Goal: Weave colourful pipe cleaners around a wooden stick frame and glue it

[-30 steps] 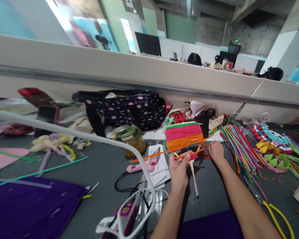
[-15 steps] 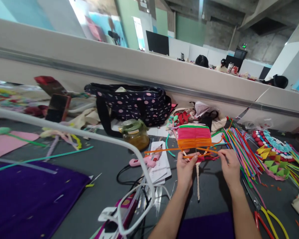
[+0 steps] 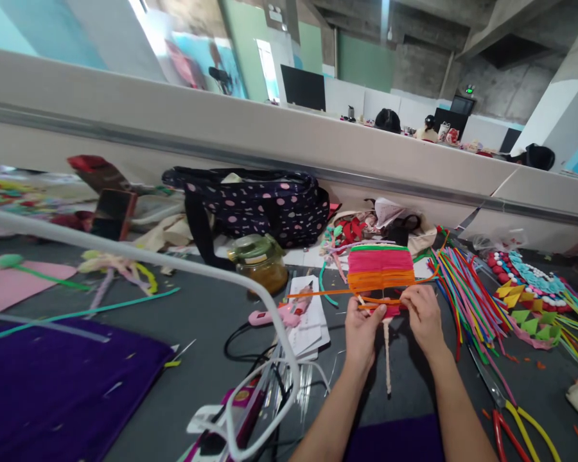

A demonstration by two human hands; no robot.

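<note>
Between my hands is a flat panel (image 3: 380,262) wound in green, pink and orange strips, with a pale wrapped stick (image 3: 388,359) pointing down from it. My left hand (image 3: 363,327) is closed on its lower left corner, thumb in front. My right hand (image 3: 422,319) pinches an orange pipe cleaner (image 3: 390,301) at the panel's lower right. One orange length reaches out to the left, and another rises on the right. Short pink rows show below the orange ones. The fingertips of my right hand partly hide what they grip.
A pink glue gun (image 3: 282,316) lies on white cards to the left, behind a white curved tube (image 3: 173,255). Colourful pipe cleaners (image 3: 472,295) and scissors (image 3: 498,398) are at right. Behind stand a glass jar (image 3: 257,263) and a dotted bag (image 3: 260,205).
My right hand has moved left, closer to my left hand and the panel's lower edge. The panel has shifted slightly right.
</note>
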